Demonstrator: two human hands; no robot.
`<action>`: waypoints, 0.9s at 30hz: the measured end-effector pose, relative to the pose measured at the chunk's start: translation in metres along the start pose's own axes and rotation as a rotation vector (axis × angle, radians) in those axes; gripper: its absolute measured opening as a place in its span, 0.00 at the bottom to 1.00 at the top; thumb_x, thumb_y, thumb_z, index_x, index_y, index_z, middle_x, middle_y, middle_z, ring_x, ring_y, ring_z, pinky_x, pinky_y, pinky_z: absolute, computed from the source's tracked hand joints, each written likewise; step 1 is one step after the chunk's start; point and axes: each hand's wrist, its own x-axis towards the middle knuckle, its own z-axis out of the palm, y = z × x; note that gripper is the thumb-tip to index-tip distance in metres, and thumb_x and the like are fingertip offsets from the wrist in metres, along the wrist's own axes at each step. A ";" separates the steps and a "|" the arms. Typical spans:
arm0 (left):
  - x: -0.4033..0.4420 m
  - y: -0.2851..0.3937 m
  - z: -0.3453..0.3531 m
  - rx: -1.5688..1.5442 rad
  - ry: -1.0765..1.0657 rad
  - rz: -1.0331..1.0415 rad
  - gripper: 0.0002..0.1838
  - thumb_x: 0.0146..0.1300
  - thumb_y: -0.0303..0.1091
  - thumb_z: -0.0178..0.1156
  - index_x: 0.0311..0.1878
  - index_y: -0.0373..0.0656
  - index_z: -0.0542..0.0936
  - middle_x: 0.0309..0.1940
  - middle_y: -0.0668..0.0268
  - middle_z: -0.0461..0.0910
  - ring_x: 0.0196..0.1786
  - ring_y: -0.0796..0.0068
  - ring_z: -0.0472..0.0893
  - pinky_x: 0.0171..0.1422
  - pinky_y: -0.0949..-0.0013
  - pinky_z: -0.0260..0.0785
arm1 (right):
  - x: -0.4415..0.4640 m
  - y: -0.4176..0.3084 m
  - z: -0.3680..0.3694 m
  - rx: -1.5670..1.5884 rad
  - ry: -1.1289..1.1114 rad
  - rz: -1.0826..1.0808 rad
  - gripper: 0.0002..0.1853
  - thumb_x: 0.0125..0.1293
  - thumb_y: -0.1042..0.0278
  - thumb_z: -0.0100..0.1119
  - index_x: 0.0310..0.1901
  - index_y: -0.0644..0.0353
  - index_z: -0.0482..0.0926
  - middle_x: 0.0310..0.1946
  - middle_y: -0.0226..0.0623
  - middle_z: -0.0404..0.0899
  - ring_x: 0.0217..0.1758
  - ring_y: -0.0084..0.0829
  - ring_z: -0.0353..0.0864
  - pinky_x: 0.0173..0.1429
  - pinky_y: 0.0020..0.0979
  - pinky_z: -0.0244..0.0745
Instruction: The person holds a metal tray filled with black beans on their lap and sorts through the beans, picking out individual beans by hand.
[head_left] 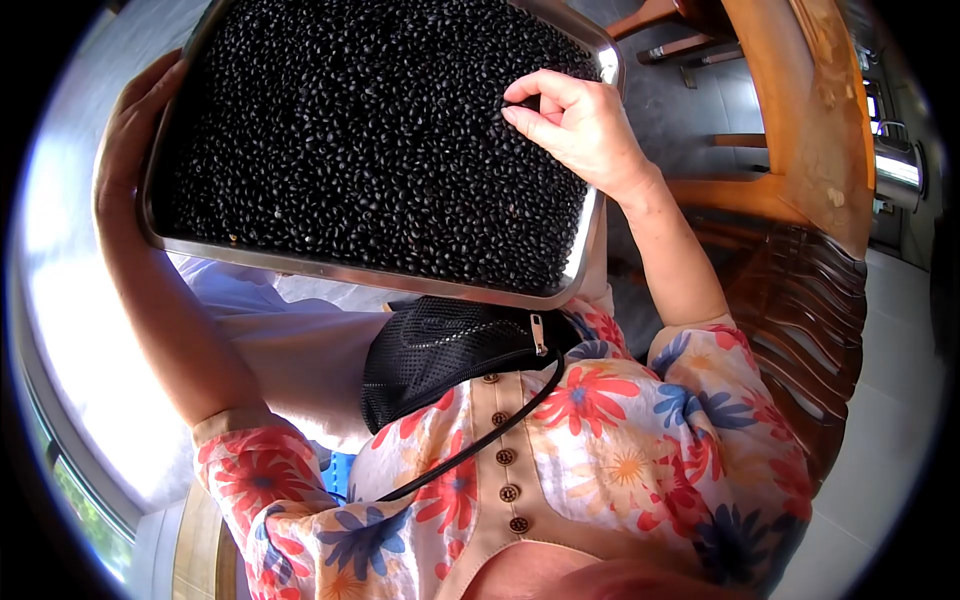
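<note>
Okay, left grip (pixel 130 135) clasps metal tray (pixel 380 278) at left edge, over lap (pixel 290 345); right grip (pixel 592 125) near-pinched over black beans (pixel 370 140) just inside right rim, contents can't tell. Wooden chair (pixel 800 310), tiled floor (pixel 890 335) right.

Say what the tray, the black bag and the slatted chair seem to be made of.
Tray: metal, probably stainless steel, smooth and shiny; its silvery rim catches bright highlights.
Black bag: likely synthetic fabric with a slight sheen, judging by the mesh-like texture; the exact fibre can't be told.
Slatted chair: apparently dark brown wood, glossy as if varnished, with light glinting along the curved slats.
</note>
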 end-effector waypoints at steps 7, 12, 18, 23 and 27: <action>0.006 -0.001 -0.003 0.034 -0.068 0.012 0.25 0.60 0.39 0.64 0.57 0.35 0.73 0.42 0.59 0.81 0.41 0.75 0.82 0.45 0.76 0.76 | 0.002 -0.003 0.001 -0.003 -0.002 -0.022 0.05 0.59 0.73 0.65 0.36 0.60 0.81 0.13 0.18 0.59 0.18 0.11 0.56 0.23 0.19 0.55; 0.005 0.002 -0.004 0.046 -0.080 0.016 0.26 0.61 0.40 0.64 0.58 0.35 0.73 0.42 0.59 0.81 0.41 0.75 0.82 0.46 0.76 0.75 | 0.004 0.001 -0.006 0.520 0.034 0.043 0.05 0.63 0.71 0.59 0.35 0.64 0.80 0.18 0.22 0.73 0.19 0.12 0.68 0.23 0.15 0.60; -0.009 0.010 0.008 0.071 0.047 0.018 0.26 0.61 0.40 0.63 0.58 0.34 0.73 0.41 0.60 0.81 0.41 0.76 0.81 0.47 0.75 0.74 | 0.002 0.036 -0.049 1.536 -0.064 0.150 0.10 0.62 0.74 0.45 0.40 0.65 0.77 0.28 0.36 0.74 0.19 0.15 0.61 0.18 0.15 0.54; -0.008 0.011 0.010 0.055 -0.004 -0.006 0.26 0.61 0.40 0.63 0.57 0.34 0.73 0.41 0.60 0.81 0.40 0.76 0.81 0.45 0.76 0.74 | 0.001 0.029 -0.037 0.571 0.119 0.172 0.05 0.62 0.75 0.57 0.39 0.63 0.80 0.21 0.21 0.72 0.21 0.10 0.63 0.22 0.16 0.55; -0.002 0.010 0.004 0.016 -0.191 -0.034 0.25 0.62 0.40 0.63 0.57 0.34 0.73 0.41 0.60 0.81 0.39 0.76 0.81 0.43 0.76 0.75 | 0.004 0.030 -0.022 0.141 0.101 0.091 0.05 0.60 0.72 0.63 0.38 0.59 0.82 0.13 0.16 0.61 0.18 0.10 0.56 0.22 0.19 0.55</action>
